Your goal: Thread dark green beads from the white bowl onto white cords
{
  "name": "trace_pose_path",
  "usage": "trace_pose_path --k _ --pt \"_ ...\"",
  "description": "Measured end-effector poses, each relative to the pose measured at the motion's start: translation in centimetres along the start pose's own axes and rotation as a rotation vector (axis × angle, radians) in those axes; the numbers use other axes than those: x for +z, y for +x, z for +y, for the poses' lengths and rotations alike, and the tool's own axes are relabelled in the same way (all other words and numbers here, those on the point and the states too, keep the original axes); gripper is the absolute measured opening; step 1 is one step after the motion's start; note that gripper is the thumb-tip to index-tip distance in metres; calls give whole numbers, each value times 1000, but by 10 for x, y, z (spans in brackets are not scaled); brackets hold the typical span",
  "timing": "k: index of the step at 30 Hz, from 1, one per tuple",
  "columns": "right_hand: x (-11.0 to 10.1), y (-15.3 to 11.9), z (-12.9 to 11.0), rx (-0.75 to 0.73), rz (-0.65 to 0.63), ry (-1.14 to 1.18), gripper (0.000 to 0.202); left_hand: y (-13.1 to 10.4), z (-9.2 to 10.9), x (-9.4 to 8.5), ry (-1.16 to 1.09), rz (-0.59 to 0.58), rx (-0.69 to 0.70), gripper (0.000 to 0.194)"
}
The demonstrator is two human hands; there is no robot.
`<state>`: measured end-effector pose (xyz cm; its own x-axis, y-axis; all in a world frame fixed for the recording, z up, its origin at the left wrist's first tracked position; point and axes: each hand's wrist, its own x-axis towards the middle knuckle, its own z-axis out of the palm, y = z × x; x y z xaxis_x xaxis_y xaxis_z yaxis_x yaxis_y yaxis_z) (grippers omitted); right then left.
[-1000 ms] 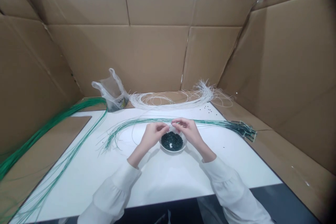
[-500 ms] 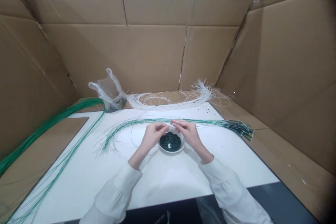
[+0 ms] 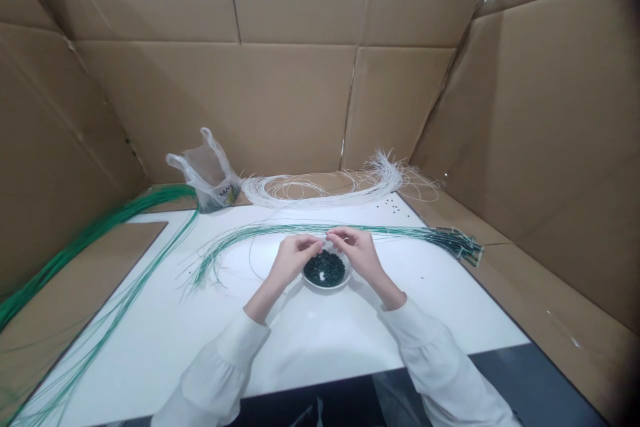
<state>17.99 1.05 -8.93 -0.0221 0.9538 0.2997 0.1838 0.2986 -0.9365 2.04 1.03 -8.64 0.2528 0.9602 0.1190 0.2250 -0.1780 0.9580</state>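
Over the far part of a white bowl (image 3: 326, 287) both my hands meet, fingertips close together. My left hand (image 3: 295, 257) is closed in a pinch, and so is my right hand (image 3: 356, 251). What sits between the fingertips is too small to make out; a thin white strand shows near them. The bowl holds small dark green pieces (image 3: 325, 268) with a little white bit (image 3: 322, 276) on top. Just beyond my hands a bundle of green strands (image 3: 260, 230) runs sideways, its dark beaded end (image 3: 457, 244) at the right.
A coil of white strands (image 3: 320, 200) lies along the back beside a plastic bag (image 3: 210, 180). More green strands (image 3: 75, 243) curve down the left side. Tiny dark specks (image 3: 393, 205) dot the white tabletop (image 3: 320, 353). Cardboard walls (image 3: 280, 107) stand around the table.
The fingertips of both hands have shifted very slightly, still pinched above the bowl. The view has tilted a little; the objects on the table lie as before.
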Motion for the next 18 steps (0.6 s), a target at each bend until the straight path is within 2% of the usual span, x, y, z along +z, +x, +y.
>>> trace_pose_path --k 6,18 --pt "2 -1 2 -52 27 -25 20 -1 -1 2 31 58 -35 25" --pt "0 -1 3 -23 59 21 23 -3 1 0 46 47 -13 27"
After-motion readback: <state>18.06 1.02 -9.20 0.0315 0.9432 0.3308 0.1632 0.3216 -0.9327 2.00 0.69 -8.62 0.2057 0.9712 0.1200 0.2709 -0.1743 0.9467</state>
